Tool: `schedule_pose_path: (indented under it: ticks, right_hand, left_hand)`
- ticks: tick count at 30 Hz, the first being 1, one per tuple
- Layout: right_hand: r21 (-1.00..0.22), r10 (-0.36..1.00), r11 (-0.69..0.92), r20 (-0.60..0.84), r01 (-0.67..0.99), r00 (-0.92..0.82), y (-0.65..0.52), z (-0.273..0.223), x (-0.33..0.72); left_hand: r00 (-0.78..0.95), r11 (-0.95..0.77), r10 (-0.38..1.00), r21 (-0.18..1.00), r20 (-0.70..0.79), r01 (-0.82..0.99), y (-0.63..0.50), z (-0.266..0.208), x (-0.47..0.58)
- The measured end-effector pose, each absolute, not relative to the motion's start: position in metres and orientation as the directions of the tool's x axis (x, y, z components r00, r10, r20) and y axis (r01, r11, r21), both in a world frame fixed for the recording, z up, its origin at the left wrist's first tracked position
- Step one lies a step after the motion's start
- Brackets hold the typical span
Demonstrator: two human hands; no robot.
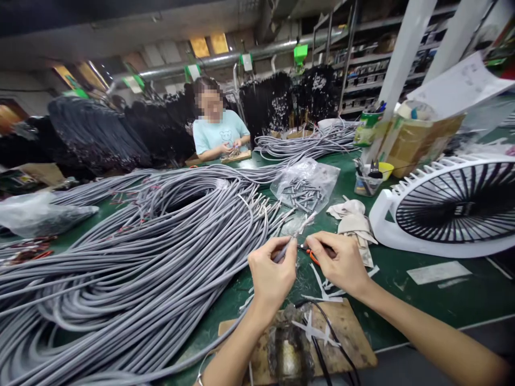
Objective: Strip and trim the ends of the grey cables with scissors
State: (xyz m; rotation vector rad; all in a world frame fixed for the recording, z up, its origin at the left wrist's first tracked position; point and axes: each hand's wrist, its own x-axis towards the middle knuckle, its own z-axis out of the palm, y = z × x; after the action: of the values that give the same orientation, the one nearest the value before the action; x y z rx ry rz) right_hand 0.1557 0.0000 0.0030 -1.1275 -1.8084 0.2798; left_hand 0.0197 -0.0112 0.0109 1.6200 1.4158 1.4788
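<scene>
My left hand (271, 276) pinches a grey cable (282, 252) close to its end, where pale, frayed strands (304, 224) stick out beyond the fingertips. Closed around small orange-handled cutting pliers (313, 258), my right hand (341, 262) holds their jaws right beside the cable end. Whether the jaws touch the cable I cannot tell; fingers hide much of the tool. To the left spreads a large bundle of grey cables (161, 241), several with stripped pale ends near my left hand.
A clear bag (325, 177) of short grey pieces lies ahead. At right are a white fan (382, 225), a crumpled cloth (354, 217) and a tool cup (366, 185). Below sits a wooden board (354, 338) with black cords. A person (221, 128) works across the green table.
</scene>
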Motion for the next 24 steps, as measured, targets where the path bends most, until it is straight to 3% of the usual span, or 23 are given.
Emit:
schedule_pose_path:
  ticks: [7, 10, 13, 16, 20, 24]
  right_hand:
    - [-0.630, 0.801, 0.523, 0.594, 0.574, -0.077, -0.004, 0.008, 0.155]
    - [-0.504, 0.693, 0.610, 0.714, 0.611, -0.103, -0.011, 0.003, 0.153]
    - [-0.359, 0.571, 0.695, 0.802, 0.623, -0.174, -0.014, -0.004, 0.151]
    - [-0.325, 0.538, 0.716, 0.821, 0.618, -0.190, -0.013, -0.006, 0.150]
    - [-0.518, 0.712, 0.634, 0.681, 0.574, -0.173, -0.005, 0.000, 0.152]
    - [-0.796, 0.861, 0.437, 0.505, 0.418, 0.060, 0.007, 0.007, 0.162]
  left_hand:
    - [-0.100, -0.390, 0.871, 0.802, 0.480, 0.453, -0.016, 0.007, 0.022]
    - [-0.077, -0.406, 0.855, 0.755, 0.512, 0.516, -0.016, 0.008, 0.022]
    - [-0.084, -0.378, 0.878, 0.791, 0.471, 0.482, -0.015, 0.010, 0.022]
    - [-0.085, -0.340, 0.911, 0.852, 0.403, 0.399, -0.011, 0.011, 0.021]
    - [-0.064, -0.274, 0.952, 0.926, 0.300, 0.258, -0.007, 0.015, 0.016]
    - [-0.026, -0.209, 0.976, 0.963, 0.217, 0.173, -0.005, 0.019, 0.012]
